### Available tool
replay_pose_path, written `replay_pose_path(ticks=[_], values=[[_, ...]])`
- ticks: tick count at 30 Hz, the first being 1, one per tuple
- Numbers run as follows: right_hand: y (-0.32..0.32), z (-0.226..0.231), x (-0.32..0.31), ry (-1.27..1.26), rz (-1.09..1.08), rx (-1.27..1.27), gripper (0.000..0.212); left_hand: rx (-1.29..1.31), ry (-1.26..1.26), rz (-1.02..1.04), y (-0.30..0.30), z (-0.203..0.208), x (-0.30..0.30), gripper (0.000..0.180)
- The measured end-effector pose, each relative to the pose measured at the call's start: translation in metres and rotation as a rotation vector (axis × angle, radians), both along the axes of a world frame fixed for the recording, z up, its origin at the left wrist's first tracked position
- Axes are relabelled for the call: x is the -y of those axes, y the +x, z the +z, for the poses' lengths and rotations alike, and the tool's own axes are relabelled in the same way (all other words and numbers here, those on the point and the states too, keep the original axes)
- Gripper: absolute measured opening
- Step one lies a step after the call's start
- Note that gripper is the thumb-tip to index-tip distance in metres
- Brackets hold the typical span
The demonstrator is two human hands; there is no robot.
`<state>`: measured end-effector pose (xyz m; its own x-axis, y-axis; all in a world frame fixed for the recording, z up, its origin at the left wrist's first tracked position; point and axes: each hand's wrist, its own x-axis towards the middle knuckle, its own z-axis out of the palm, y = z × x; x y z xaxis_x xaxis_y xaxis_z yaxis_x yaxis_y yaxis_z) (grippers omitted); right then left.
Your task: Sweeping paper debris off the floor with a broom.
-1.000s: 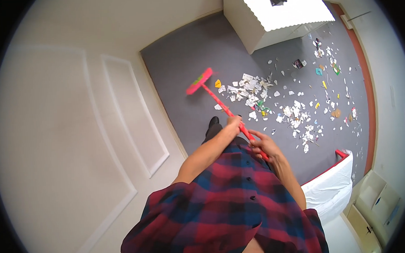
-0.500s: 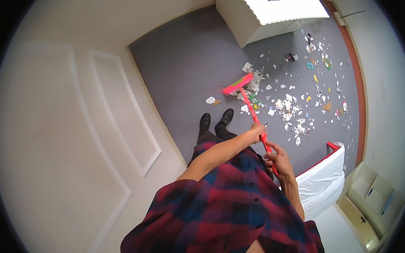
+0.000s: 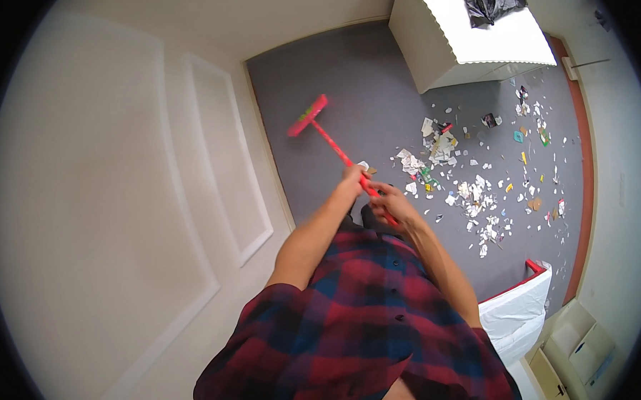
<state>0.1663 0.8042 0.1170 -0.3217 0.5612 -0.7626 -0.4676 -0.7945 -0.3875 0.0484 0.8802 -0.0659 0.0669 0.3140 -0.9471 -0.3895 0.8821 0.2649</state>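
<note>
A red broom [image 3: 338,150] with a pinkish-red head stretches forward and left over the grey floor. My left hand [image 3: 353,178] is closed around its handle, partway along. Lower on the stick, near my waist, my right hand [image 3: 397,205] holds the upper end, its fingers loosely bent about it. The broom head [image 3: 307,116] is over floor away from the litter, near the left wall; whether its bristles touch the floor I cannot tell. To the right lies a pile of paper scraps [image 3: 443,146]. My arms partly cover my dark shoes.
More scattered paper bits [image 3: 478,197] and coloured scraps spread across the floor to the right. A white-covered table [image 3: 503,42] bearing a black plastic bag [image 3: 494,3] stands at the far side. Near right is a red-framed piece with a white cover [image 3: 515,320]. A pale panelled wall [image 3: 211,155] runs along the left.
The broom head has swung left, away from the paper pile toward the left wall. Both hands moved left with the handle, and the view has shifted slightly.
</note>
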Motion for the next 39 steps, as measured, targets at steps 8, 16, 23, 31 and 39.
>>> replay_pose_path(ticks=[8, 16, 23, 31, 39], values=[[-0.077, -0.058, -0.086, -0.013, 0.051, -0.115, 0.043, -0.193, 0.032, -0.231, -0.084, 0.006, -0.061, 0.014], [-0.005, 0.021, 0.063, -0.240, -0.142, 0.136, 0.038, -0.098, -0.117, -0.334, 0.025, -0.008, 0.063, 0.013], [0.007, 0.096, 0.126, -0.205, -0.228, 0.315, 0.054, 0.162, -0.216, -0.446, 0.088, 0.064, 0.119, 0.010], [-0.045, 0.036, 0.044, -0.019, -0.130, 0.137, 0.051, 0.012, 0.013, -0.105, -0.021, 0.008, 0.020, 0.009], [-0.127, -0.068, -0.059, -0.040, -0.139, -0.098, 0.041, -0.220, 0.075, -0.357, -0.127, 0.026, -0.040, 0.025]])
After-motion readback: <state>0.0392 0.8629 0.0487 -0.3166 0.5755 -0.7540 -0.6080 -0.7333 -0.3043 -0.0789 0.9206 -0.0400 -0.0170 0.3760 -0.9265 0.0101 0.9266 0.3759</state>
